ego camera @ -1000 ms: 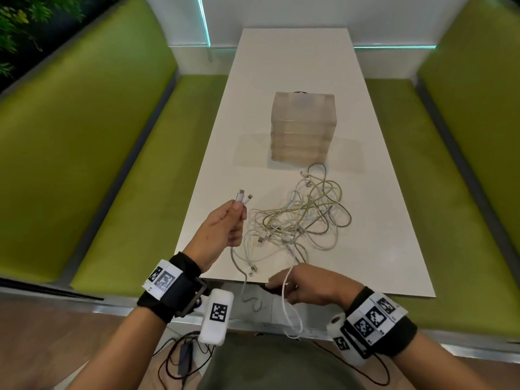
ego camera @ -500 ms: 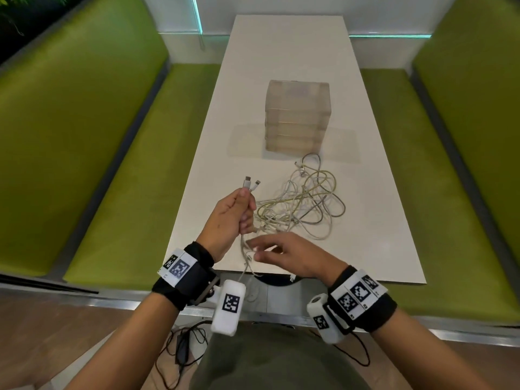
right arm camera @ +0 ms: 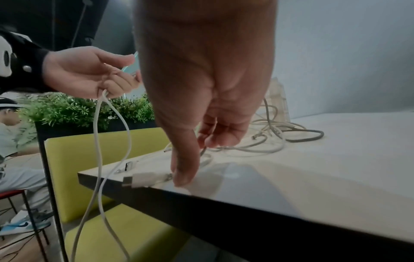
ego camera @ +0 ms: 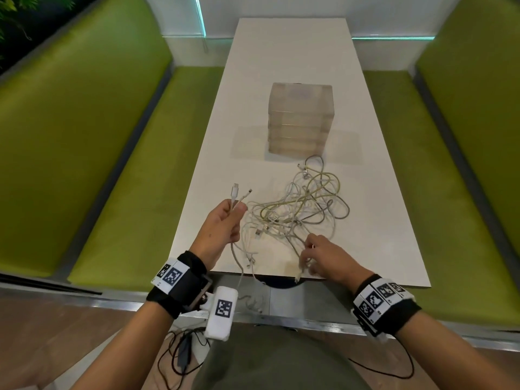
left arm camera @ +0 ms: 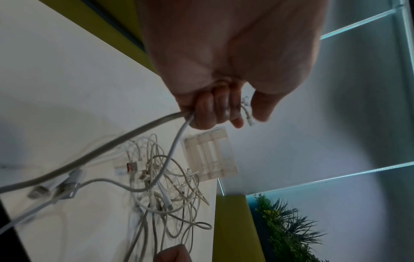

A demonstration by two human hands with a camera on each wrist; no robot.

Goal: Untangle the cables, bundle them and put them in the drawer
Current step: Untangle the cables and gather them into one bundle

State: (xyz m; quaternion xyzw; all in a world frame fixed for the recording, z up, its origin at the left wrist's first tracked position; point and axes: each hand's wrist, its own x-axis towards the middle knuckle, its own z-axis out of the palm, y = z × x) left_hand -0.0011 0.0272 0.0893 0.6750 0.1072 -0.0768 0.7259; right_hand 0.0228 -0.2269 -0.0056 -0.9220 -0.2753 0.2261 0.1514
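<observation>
Cables (ego camera: 298, 212), thin round cords, lie tangled; left hand (ego camera: 222, 229) grips two; right hand (ego camera: 323, 257) touches them, fingers loose.

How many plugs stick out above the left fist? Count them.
2: a wider plug, a slimmer plug to its right, both above the left hand; none seems hidden.

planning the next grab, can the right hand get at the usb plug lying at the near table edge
Probably yes: the right hand hangs just above the USB plug, thumb beside it, nothing between.
</observation>
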